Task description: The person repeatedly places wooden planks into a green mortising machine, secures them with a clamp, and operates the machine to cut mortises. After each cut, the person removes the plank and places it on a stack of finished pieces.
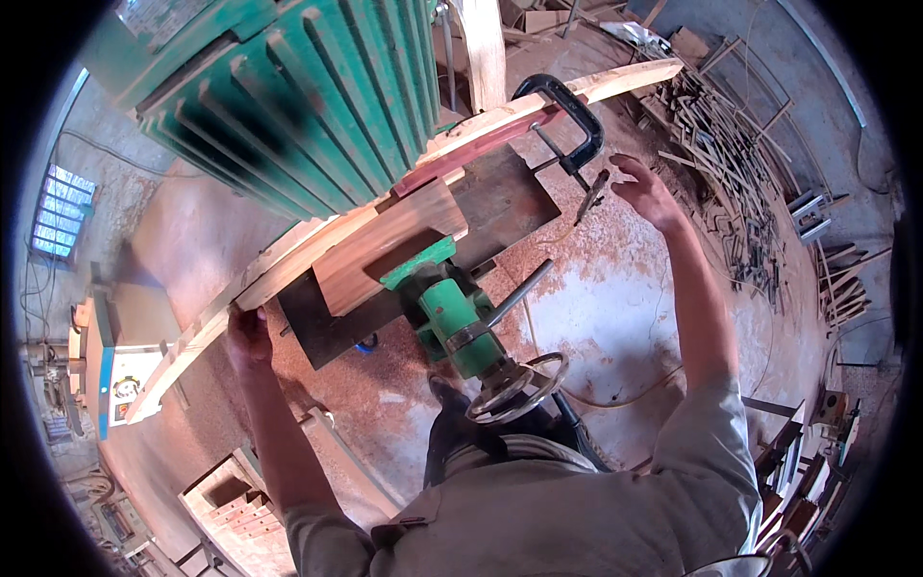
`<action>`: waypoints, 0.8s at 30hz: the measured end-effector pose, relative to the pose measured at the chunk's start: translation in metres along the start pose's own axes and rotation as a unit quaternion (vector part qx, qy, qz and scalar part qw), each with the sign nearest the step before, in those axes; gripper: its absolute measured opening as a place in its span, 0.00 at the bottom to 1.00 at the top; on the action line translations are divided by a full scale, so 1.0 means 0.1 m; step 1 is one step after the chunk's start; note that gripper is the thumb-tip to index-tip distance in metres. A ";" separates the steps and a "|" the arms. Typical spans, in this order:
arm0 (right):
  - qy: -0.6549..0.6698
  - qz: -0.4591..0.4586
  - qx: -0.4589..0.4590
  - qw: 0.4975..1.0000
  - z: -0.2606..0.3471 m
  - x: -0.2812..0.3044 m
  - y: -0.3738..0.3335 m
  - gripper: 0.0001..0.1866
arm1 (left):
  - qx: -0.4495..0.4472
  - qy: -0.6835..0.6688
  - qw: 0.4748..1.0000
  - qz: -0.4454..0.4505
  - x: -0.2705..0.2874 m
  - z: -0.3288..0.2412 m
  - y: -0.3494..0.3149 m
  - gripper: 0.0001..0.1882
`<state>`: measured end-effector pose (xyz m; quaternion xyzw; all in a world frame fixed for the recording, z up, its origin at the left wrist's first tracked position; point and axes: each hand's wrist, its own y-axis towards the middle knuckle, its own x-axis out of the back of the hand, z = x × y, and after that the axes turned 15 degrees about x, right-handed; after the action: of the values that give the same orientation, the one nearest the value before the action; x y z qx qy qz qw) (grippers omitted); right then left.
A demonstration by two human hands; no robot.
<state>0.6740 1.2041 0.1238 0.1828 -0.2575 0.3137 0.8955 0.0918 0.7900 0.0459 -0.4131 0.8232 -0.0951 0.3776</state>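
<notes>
A long pale wooden plank (341, 231) crosses in front of me, bowed in this view, on the table of a green machine. My left hand (250, 338) is at its lower edge on the left, fingers curled against the wood. Toward the right end, a black C-clamp (582, 125) grips the plank together with a reddish wood strip (481, 149). My right hand (646, 192) is raised beside the clamp's screw end, fingers apart and empty. Between hand and clamp is a slim dark piece (591, 199), perhaps the clamp's handle. A flat wood block (389, 245) sits between plank and green vise jaw (420, 262).
A ribbed green machine housing (317, 106) rises close above the plank. Nearer me are a green vise body (452, 317), a lever (519, 293) and a metal handwheel (519, 389). Scrap sticks (735, 163) are heaped at right; a cabinet (135, 337) stands left. Sawdust covers parts of the floor.
</notes>
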 end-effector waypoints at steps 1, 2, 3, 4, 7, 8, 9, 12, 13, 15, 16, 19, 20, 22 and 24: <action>0.000 -0.023 -0.005 1.000 0.06 0.00 -0.06 0.24 | 0.008 0.005 1.000 0.018 0.09 0.02 0.05 0.13; -0.001 -0.046 -0.011 0.999 0.10 0.00 -0.13 0.23 | 0.016 0.011 0.999 0.037 0.18 0.03 0.10 0.13; 0.000 -0.084 -0.011 0.996 0.10 0.00 -0.24 0.22 | 0.010 -0.008 1.000 -0.024 -0.15 0.13 0.03 0.12; 0.012 -0.095 -0.013 0.995 0.19 0.00 -0.30 0.21 | 0.015 -0.010 0.998 -0.054 -0.22 0.19 0.03 0.12; 0.059 -0.132 -0.005 0.989 0.43 -0.09 -0.55 0.18 | 0.026 -0.016 0.993 -0.112 -0.28 0.27 0.09 0.11; 0.076 -0.136 -0.005 0.988 0.50 -0.14 -0.63 0.16 | 0.026 -0.022 0.993 -0.111 -0.26 0.32 0.12 0.11; 0.080 -0.125 0.003 0.989 0.56 -0.19 -0.70 0.15 | 0.027 -0.028 0.993 -0.110 -0.23 0.37 0.16 0.11; 0.165 -0.118 -0.015 0.979 0.64 -0.47 -0.92 0.11 | 0.018 -0.021 0.991 -0.133 -0.39 0.43 0.11 0.13; 0.174 -0.114 -0.011 0.978 0.69 -0.58 -0.97 0.11 | 0.013 -0.015 0.989 -0.144 -0.45 0.42 0.08 0.14; 0.265 -0.137 -0.065 0.952 0.73 -0.84 -1.02 0.16 | 0.012 -0.003 0.992 -0.126 -0.28 0.43 0.17 0.16; 0.313 -0.153 -0.087 0.933 0.75 -0.98 -1.03 0.19 | 0.012 0.004 0.993 -0.117 -0.24 0.44 0.18 0.17; 0.531 -0.180 -0.185 0.807 0.80 -1.39 -0.96 0.23 | 0.044 -0.004 0.988 -0.146 -0.24 0.46 0.23 0.16; 0.560 -0.191 -0.210 0.779 0.83 -1.51 -0.91 0.19 | 0.050 -0.002 0.989 -0.141 -0.26 0.46 0.23 0.17; 0.630 -0.192 -0.239 0.713 1.03 -1.58 -0.74 0.19 | 0.062 0.003 0.989 -0.132 -0.29 0.47 0.23 0.17; 0.613 -0.226 -0.204 0.729 1.13 -1.61 -0.64 0.20 | 0.053 0.022 0.990 -0.132 -0.32 0.47 0.18 0.18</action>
<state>0.5684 1.0262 0.1112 -0.1833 0.3391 0.0860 0.9187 0.1261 0.8332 0.0221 -0.4953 0.7633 -0.1967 0.3651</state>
